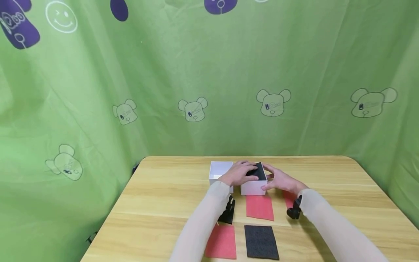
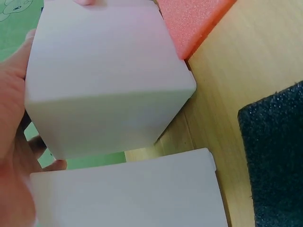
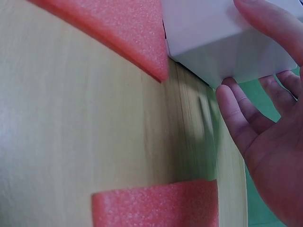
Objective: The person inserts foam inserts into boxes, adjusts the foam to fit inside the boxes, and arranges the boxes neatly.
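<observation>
A white open-topped box [image 1: 253, 188] stands on the table with a black foam sheet [image 1: 260, 172] in its mouth. Spread over the top, my left hand [image 1: 237, 173] rests on this sheet, thumb along the front edge. My right hand [image 1: 283, 181] steadies the box at its right front corner. In the right wrist view the right thumb [image 3: 274, 21] lies on the front wall and the other fingers touch the side wall. A second white box [image 2: 128, 198] stands just to the left, partly behind my left hand in the head view.
In front of the boxes lie red foam sheets [image 1: 259, 208], one [image 1: 221, 243] nearer me and one partly under my right wrist. Black foam sheets [image 1: 261, 241] lie among them, one [image 2: 277, 156] partly hidden by my left forearm. A green curtain [image 1: 209, 72] hangs behind the table.
</observation>
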`<state>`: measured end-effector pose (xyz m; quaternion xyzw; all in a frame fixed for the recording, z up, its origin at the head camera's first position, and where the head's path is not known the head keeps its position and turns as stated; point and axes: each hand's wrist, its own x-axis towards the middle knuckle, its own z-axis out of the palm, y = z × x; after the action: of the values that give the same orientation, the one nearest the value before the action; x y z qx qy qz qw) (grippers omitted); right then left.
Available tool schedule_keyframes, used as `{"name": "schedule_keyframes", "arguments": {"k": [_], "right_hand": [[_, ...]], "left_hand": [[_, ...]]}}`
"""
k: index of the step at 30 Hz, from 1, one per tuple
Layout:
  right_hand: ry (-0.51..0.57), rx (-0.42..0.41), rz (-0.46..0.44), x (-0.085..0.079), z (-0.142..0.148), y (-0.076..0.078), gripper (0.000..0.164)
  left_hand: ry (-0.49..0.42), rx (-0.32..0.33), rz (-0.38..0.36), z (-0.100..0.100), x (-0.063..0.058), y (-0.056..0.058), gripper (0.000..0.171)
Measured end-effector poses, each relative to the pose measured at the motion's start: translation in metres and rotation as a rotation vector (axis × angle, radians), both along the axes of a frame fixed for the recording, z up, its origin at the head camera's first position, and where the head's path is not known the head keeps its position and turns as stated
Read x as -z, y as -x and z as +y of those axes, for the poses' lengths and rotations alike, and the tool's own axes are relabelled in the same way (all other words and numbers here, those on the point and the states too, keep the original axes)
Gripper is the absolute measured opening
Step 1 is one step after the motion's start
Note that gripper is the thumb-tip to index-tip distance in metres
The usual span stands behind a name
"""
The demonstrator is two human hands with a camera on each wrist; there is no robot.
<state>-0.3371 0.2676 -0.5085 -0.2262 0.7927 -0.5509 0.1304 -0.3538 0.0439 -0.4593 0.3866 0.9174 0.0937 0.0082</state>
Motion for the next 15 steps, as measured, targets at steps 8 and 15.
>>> {"name": "schedule_keyframes", "arguments": {"k": [8, 15], "right_hand": [[-0.016, 0.018, -0.016, 0.0014, 0.0003, -0.0026, 0.107], [-0.005, 0.011, -0.007, -0.0022, -0.0008, -0.0032, 0.106]], "left_hand": [[0.036, 0.01, 0.019, 0.0021, -0.0014, -0.0026, 0.054], [0.047, -0.012, 0.019, 0.0036, -0.0025, -0.0037, 0.052]]}}
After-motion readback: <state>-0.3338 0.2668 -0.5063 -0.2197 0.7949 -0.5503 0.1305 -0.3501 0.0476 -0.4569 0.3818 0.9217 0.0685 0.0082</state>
